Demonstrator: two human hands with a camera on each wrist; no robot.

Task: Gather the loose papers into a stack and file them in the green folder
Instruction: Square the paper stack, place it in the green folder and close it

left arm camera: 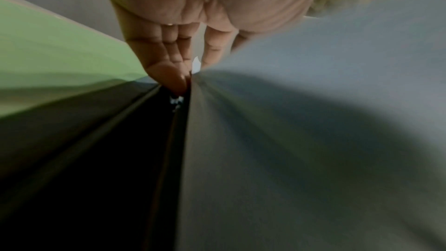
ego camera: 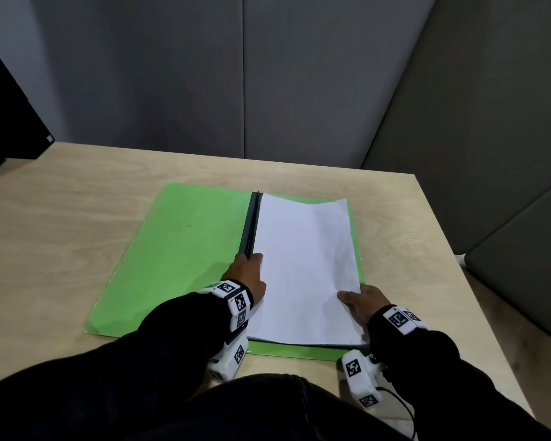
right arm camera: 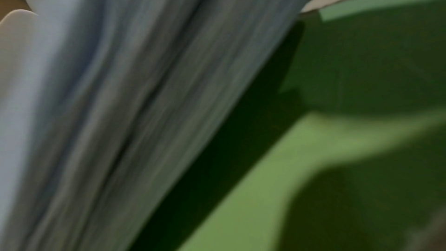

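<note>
Lying open on the light wooden surface (ego camera: 77, 218), the green folder (ego camera: 178, 249) shows both of its halves. A dark strip (ego camera: 250, 224) runs down the middle of it, where the two halves meet.

The stack of white papers (ego camera: 303, 265) is already on the right half of the folder, with its left edge pushed up next to the dark strip. That looks like the spot where the papers should sit. The top sheet bends up a little at the far corner.

The left hand (ego camera: 247, 275) is at the inner edge of the stack. Its fingers (left arm camera: 166, 58) are straight and point down into the gap between the strip and the papers, maybe to tuck the sheets in. They grip nothing.

The right hand (ego camera: 360, 302) holds the near right corner of the stack, thumb on top and fingers hidden under it. This lifts that side a bit, likely to slide the stack toward the middle.

Nothing else is in the folder. I think closing the cover is still to do.
</note>
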